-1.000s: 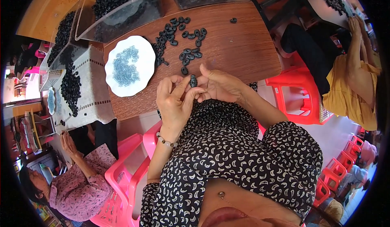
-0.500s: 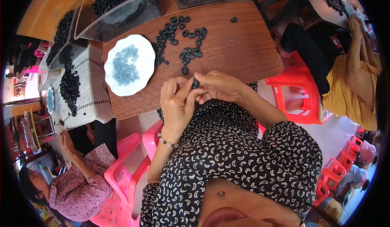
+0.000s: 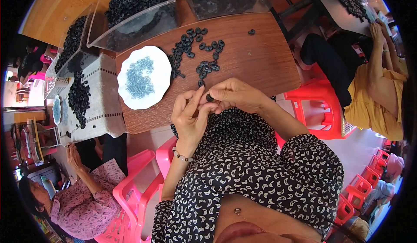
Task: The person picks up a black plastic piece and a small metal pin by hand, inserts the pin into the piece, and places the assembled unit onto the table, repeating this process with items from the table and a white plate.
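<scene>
Above wooden table (image 3: 260,56), hands now pinch black ring (image 3: 210,98) lower.

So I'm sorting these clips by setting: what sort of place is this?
Probably a small hand-assembly workshop: clear bins heaped with black rubber rings, a white plate of small blue parts on the wooden table, other workers seated on red plastic stools.

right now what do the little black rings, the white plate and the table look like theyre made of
Black rings: probably rubber, matte, no glint. The one pinched between left hand and right hand looks the same. White plate: smooth, scalloped rim, plastic or ceramic, cannot tell which. Table: brown wood grain, possibly laminate.
</scene>
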Demonstrator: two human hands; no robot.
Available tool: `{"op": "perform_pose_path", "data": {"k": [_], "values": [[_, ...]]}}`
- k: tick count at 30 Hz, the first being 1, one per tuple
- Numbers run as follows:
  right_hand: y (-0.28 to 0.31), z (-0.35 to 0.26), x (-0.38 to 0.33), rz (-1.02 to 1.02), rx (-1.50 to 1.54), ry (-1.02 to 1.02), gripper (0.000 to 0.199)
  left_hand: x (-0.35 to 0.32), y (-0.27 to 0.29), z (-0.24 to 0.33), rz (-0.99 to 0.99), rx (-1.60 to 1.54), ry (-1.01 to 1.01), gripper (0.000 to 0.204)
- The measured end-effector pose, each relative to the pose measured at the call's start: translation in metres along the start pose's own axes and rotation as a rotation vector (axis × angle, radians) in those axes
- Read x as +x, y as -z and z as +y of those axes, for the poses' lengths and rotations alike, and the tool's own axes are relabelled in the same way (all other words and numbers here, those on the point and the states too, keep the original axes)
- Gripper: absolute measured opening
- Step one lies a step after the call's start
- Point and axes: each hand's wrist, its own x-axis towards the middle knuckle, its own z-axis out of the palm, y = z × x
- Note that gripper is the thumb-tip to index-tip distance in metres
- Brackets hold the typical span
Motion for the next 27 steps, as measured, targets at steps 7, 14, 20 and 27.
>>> {"op": "perform_pose_path", "data": {"k": [7, 14, 20, 27], "values": [[0.03, -0.091, 0.03, 0.46, -0.743, 0.562, 0.044, -0.014, 0.003, -0.027, 0.113, -0.108, 0.256, 0.012], [0.053, -0.205, 0.071, 0.995, -1.156, 0.415, 0.058, -0.01, -0.005, -0.032, 0.093, -0.07, 0.212, 0.012], [0.083, -0.168, 0.082, 1.024, -1.425, 0.83, 0.039, -0.013, -0.003, -0.032, 0.097, -0.071, 0.18, 0.014], [0.027, -0.045, 0.064, 0.375, -1.478, 0.814, 0.019, -0.014, -0.001, -0.032, 0.084, -0.078, 0.215, 0.013]]}}
